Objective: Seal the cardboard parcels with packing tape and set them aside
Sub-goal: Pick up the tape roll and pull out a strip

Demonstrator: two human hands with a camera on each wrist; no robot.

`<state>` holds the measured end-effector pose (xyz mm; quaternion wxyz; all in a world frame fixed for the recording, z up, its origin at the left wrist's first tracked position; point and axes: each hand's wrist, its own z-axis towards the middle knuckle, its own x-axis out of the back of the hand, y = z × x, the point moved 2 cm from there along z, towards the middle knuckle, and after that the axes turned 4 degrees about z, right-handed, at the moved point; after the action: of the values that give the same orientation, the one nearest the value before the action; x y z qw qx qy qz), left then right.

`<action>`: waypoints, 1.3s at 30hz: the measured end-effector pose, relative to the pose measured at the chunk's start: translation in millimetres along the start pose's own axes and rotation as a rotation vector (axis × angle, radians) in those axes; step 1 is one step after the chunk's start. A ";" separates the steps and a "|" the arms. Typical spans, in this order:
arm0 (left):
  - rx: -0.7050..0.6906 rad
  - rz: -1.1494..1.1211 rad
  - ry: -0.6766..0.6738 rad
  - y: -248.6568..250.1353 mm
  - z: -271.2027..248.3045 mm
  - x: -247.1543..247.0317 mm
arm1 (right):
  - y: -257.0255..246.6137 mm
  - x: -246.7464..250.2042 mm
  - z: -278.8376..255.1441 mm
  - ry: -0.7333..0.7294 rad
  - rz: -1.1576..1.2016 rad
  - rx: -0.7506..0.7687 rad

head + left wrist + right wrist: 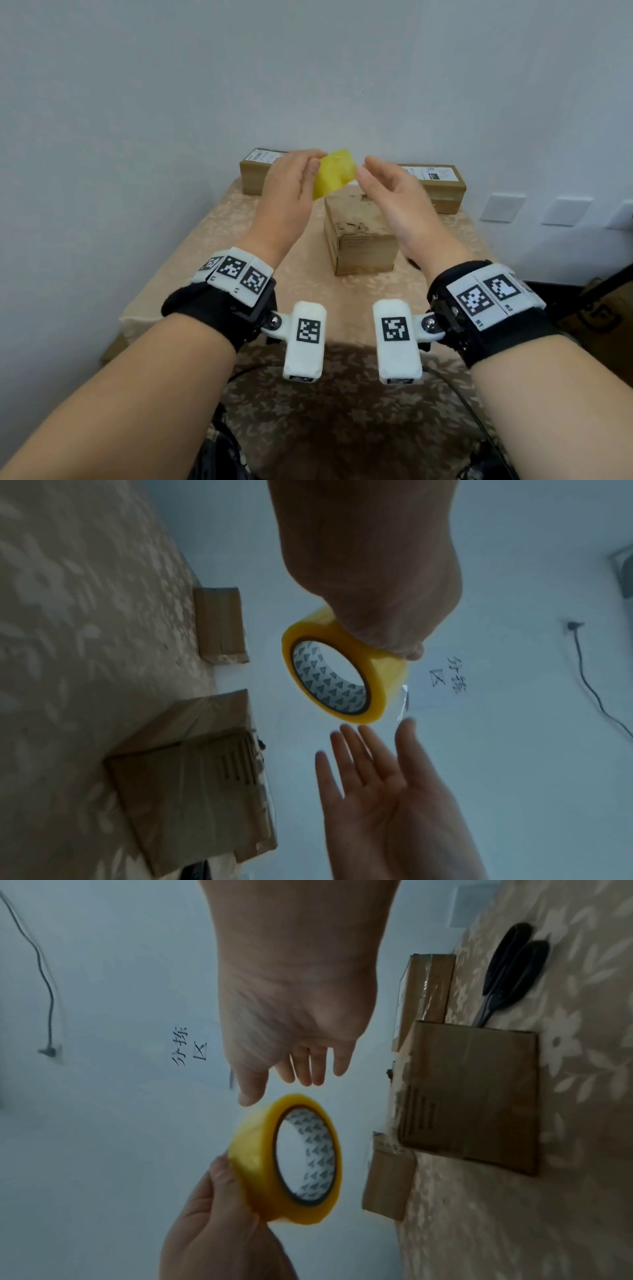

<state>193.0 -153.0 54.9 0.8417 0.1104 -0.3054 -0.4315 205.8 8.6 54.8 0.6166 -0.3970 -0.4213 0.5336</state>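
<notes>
- A person stands at a tabletop (191, 240) covered with a beige patterned cloth, both hands raised above it.
- The left hand (287, 192) holds a roll of yellow packing tape (333, 173) in the air, its grip curled round the outer rim.
- The right hand (394, 195) is just beside the roll with fingers straight and spread, its grip apart and holding nothing; the thumb reaches toward the rim.
- In the left wrist view a short clear tail of tape (405, 702) stands off the roll near the right thumb.
- A small cardboard parcel (359, 236) sits on the tabletop below the hands; two longer labelled parcels (442, 186) lie behind it by the wall.
- Black-handled scissors (510, 972) lie on the cloth beside the small parcel.
- The roll looks light and rigid, best held by its rim or core; the film is likely thin, sticky and prone to folding on itself, so pinch the loose tail at its edge.
</notes>
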 end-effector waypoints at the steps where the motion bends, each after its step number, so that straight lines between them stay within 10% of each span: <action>1: -0.011 -0.003 -0.014 3.8 -0.3 -4.0 | -0.8 1.0 0.5 0.000 0.015 0.006; 28: -0.031 0.169 -0.210 10.3 -8.7 -14.3 | -1.3 8.3 3.1 0.015 -0.260 0.102; 39: 0.214 0.145 -0.202 5.7 3.8 11.0 | 4.3 -5.4 5.0 0.082 -0.112 -0.022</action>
<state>199.2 -158.1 65.1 0.8191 0.1332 -0.4397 -0.3436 199.3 4.0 51.9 0.6576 -0.4011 -0.4232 0.4770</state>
